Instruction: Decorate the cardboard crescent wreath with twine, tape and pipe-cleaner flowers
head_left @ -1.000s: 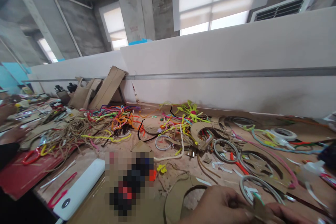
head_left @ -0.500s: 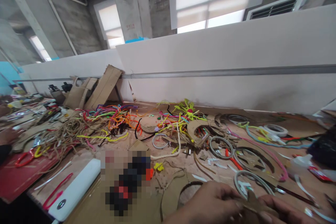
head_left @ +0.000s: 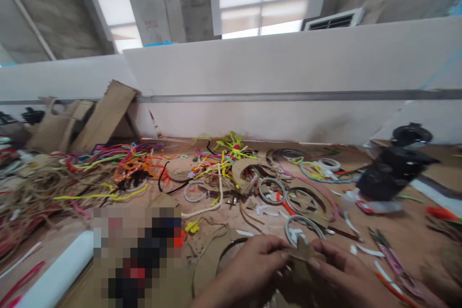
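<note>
A brown cardboard piece with a pointed tip (head_left: 301, 265) is held between both hands near the bottom of the head view. My left hand (head_left: 254, 267) pinches its left side, and my right hand (head_left: 341, 269) grips it from the right, fingers closed. The lower part of the piece is hard to make out. Just behind the hands lies a pale ring (head_left: 288, 231). To the left, partly covered by my left hand, is a curved cardboard cutout (head_left: 204, 269).
Pink-handled scissors (head_left: 397, 267) lie to the right, before a black plastic bag (head_left: 382, 173). Colourful pipe cleaners (head_left: 139, 166), twine (head_left: 46, 178) and cardboard scraps spread across the table. A white power-bank-like block (head_left: 59, 272) lies left. A white partition (head_left: 270, 72) stands behind.
The view has swung to the right, bringing the scissors and more of the black bag into sight. Both hands still hold the cardboard piece, now with its tip showing more upright.
</note>
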A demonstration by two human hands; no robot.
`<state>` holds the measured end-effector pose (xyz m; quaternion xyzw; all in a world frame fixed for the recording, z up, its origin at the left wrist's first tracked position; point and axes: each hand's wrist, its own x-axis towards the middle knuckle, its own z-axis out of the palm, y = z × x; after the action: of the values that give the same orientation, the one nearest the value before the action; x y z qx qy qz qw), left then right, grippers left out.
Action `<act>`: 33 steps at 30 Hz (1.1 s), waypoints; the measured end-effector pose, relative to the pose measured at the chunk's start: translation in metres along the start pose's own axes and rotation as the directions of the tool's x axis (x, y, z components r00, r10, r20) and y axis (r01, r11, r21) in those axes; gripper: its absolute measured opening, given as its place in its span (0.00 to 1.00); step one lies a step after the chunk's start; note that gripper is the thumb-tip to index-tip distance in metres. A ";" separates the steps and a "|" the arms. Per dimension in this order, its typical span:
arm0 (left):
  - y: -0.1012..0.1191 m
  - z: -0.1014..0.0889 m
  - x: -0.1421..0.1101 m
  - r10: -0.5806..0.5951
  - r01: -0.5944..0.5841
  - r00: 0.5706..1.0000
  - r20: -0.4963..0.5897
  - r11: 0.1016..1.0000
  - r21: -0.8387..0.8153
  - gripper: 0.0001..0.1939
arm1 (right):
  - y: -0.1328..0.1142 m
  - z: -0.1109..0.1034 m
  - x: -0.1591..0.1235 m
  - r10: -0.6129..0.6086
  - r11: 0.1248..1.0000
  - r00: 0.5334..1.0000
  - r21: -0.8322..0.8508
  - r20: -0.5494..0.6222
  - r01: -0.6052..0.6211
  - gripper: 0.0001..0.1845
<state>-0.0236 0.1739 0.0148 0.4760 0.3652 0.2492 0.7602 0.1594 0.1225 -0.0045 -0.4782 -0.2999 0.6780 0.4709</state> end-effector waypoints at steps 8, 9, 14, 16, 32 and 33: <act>-0.005 -0.002 0.007 -0.045 0.049 0.997 0.057 0.997 -0.060 0.13 | -0.001 -0.009 0.005 -0.147 0.973 0.987 -0.189 -0.064 0.132 0.21; -0.003 -0.003 0.007 -0.045 0.047 0.997 0.058 0.998 -0.033 0.13 | -0.002 -0.008 0.004 -0.158 0.970 0.986 -0.197 -0.059 0.144 0.19; -0.001 -0.004 0.006 0.005 -0.006 1.000 0.030 0.999 0.043 0.13 | -0.006 -0.006 0.006 -0.151 0.964 0.988 -0.221 -0.014 0.145 0.21; -0.003 -0.003 0.006 0.004 -0.003 0.999 0.038 1.000 -0.008 0.13 | -0.007 -0.006 0.006 -0.147 0.964 0.989 -0.229 -0.019 0.138 0.22; -0.002 -0.002 0.006 0.044 -0.044 0.999 0.010 0.999 0.018 0.14 | -0.009 -0.005 0.009 -0.179 0.947 0.984 -0.271 0.013 0.175 0.20; -0.003 -0.002 0.007 0.039 -0.039 0.999 -0.006 0.999 -0.005 0.15 | -0.009 -0.005 0.009 -0.185 0.947 0.982 -0.263 0.026 0.186 0.21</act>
<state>-0.0210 0.1784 0.0091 0.4805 0.3573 0.2664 0.7553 0.1668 0.1343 -0.0019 -0.5060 -0.4315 0.5849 0.4644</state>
